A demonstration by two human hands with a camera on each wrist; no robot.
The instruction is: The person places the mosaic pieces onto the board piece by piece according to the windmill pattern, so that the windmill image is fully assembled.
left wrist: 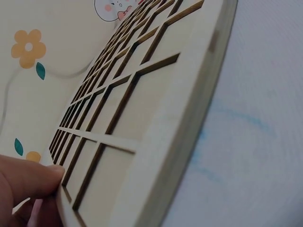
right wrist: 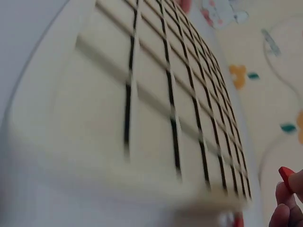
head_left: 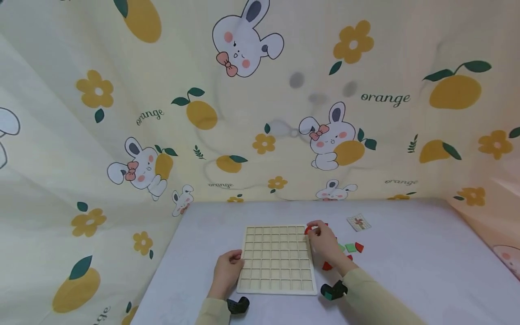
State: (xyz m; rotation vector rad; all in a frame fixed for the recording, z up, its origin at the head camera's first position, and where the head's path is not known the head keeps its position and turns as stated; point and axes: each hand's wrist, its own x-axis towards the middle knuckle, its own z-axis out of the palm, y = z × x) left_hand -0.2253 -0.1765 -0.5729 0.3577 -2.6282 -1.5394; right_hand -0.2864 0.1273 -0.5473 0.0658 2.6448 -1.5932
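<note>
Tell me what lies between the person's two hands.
The head view shows the grid board between them: the left hand at the board's left edge, the right hand by its far right corner.

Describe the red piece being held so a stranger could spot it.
Find the pale, flat, square-gridded board on the white tabletop. At its far right corner, the person's right hand pinches a small red piece. Other red pieces lie loose nearby; only this one is held.
</note>
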